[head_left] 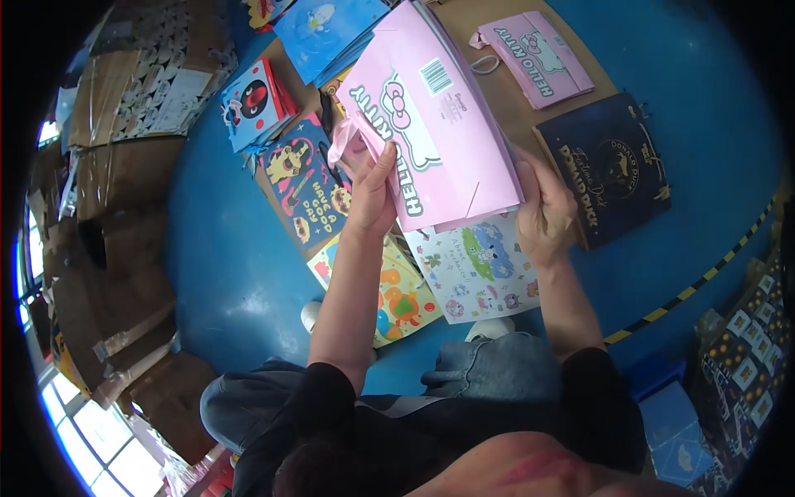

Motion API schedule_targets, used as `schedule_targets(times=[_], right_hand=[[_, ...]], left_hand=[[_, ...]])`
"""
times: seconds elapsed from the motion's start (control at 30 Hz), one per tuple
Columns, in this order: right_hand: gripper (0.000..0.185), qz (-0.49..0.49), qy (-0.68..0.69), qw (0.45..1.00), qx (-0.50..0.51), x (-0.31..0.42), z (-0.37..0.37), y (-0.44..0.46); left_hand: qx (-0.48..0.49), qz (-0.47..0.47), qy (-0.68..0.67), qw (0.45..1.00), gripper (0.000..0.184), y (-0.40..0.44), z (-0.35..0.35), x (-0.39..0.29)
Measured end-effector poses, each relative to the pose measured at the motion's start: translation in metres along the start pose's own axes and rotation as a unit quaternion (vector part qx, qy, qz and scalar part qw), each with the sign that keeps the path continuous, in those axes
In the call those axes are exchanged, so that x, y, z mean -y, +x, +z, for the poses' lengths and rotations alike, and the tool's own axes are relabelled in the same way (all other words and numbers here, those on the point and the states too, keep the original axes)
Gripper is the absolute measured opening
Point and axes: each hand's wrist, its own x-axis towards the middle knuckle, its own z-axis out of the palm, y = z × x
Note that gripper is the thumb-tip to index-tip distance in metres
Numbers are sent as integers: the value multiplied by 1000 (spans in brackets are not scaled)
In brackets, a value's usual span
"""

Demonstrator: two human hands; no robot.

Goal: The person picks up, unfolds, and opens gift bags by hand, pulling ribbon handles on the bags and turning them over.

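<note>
Head view: gripping the pink Hello Kitty bundle [476, 157] by opposite edges, with left hand [373, 197] near the ribbon [346, 137] and right hand [548, 207] across, probably steadying its layers. Holding it above the brown surface [515, 120]

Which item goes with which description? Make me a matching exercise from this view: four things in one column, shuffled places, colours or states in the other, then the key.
Column one
1. Large pink Hello Kitty bag
2. Small pink Hello Kitty bag
3. Donald Duck bag
4. Floor tape

Column two
A. Dark, with gold lettering
B. Striped black and yellow
C. Held between the left hand and the right hand
D. Lying near the top right of the view, no hand on it

Right pairs: 1-C, 2-D, 3-A, 4-B
</note>
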Motion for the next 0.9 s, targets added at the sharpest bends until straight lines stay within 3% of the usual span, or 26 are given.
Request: schedule_targets(times=[0.2,0.27,0.33,0.4,0.47,0.53,0.57,0.7,0.73,0.9], right_hand=[[24,-98,-17,995,-28,13,-2,-8],[24,-26,15,999,36,19,-8,-11],[24,-27,12,999,42,23,-9,-11],[28,-122,-17,991,50,26,-4,-12],[39,-133,-22,985,105,41,-1,-19],[43,-207,-5,977,54,48,15,-25],[49,-222,11,974,39,53,24,-27],[59,-281,-23,957,75,65,39,-32],[56,-283,-3,957,66,67,44,-34],[34,-297,-16,953,60,72,54,-45]], left_hand=[[-21,22,-54,998,43,-4,-2,13],[2,10,-55,998,43,-6,-8,15],[2,-6,-48,999,42,-8,-6,15],[-10,24,-49,998,40,-7,-4,14],[40,4,-69,997,44,-3,-14,17],[119,-7,-171,978,53,-1,-2,14],[62,12,-146,987,61,-12,20,8],[58,-129,-452,881,56,-39,44,8],[59,-146,-484,861,55,-44,53,5],[70,-154,-465,869,54,-50,57,4]])
